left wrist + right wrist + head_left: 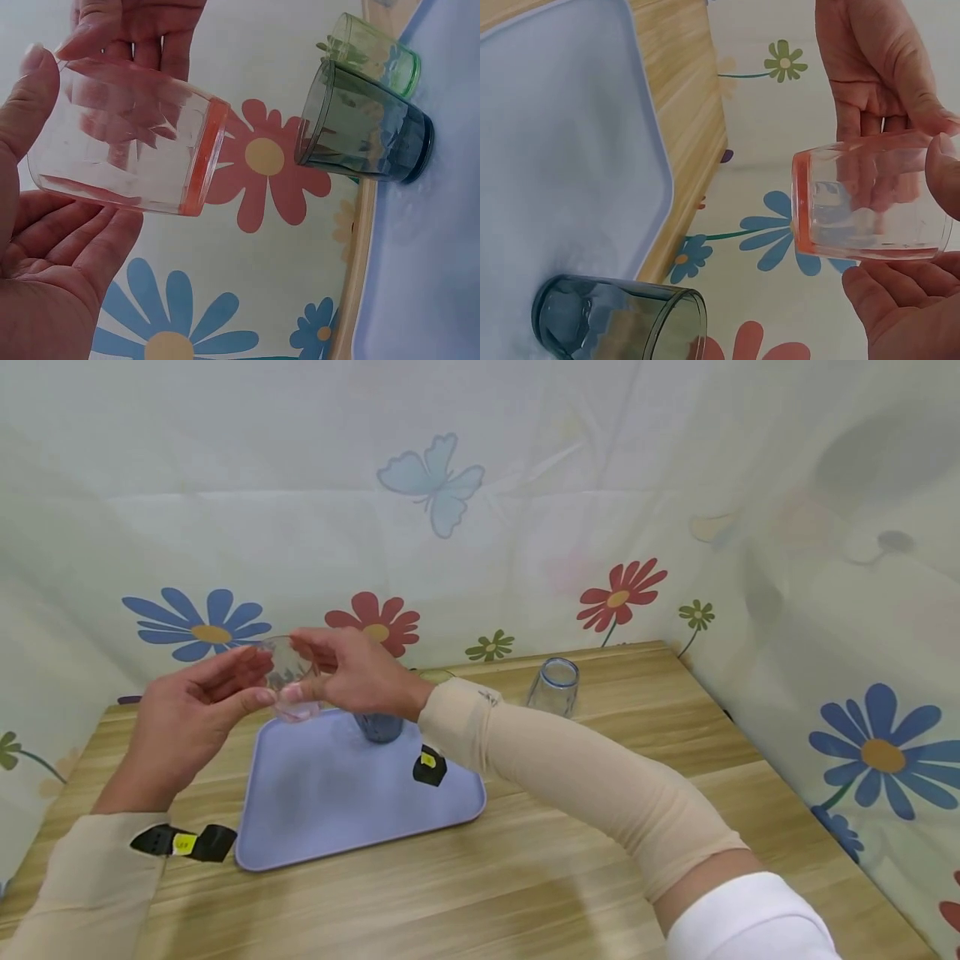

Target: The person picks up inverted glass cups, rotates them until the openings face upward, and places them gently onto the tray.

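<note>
Left hand point(178, 717), right hand point(367, 675) both grip clear pink-based glass tumbler point(142, 161), raised near far left corner of lavender rectangular tray point(348, 793)

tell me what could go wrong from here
The pink glass, held in the air between the left hand and the right hand, could slip and drop. Moved rightward, it might knock the dark blue glass standing on the tray. The right sleeve passes near the clear glass on the table, so a swing of that arm could tip it.
</note>
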Motion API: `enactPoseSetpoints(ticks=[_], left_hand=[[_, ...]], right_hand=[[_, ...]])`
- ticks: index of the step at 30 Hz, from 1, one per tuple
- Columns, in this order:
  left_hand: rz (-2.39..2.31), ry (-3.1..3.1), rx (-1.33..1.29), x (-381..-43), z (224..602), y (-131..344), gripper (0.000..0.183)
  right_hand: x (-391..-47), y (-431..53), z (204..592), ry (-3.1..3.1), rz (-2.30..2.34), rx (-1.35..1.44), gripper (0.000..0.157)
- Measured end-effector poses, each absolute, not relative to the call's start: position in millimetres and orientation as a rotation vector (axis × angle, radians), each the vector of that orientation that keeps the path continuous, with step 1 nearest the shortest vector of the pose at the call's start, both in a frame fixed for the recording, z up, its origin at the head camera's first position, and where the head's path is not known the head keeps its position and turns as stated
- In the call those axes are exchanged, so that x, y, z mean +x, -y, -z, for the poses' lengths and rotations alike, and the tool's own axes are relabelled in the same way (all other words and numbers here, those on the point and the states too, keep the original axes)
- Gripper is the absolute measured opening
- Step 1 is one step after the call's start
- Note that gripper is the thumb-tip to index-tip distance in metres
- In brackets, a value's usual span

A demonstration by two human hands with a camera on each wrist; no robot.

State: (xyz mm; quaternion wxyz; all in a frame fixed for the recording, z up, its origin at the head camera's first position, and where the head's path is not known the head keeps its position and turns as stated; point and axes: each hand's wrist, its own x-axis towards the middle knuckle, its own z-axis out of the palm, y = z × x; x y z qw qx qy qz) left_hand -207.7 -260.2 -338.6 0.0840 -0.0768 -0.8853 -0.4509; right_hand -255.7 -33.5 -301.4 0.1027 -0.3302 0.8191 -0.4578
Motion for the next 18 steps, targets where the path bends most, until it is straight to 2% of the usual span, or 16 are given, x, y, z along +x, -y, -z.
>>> enactPoseSetpoints(ticks=[18], left_hand=[[1.411,2.659,-0.265,-227.7,336.3,267.3,0.069]], right_hand=[[-278.5,38.3,300.7,-2.534,1.193,-0.971,0.076]])
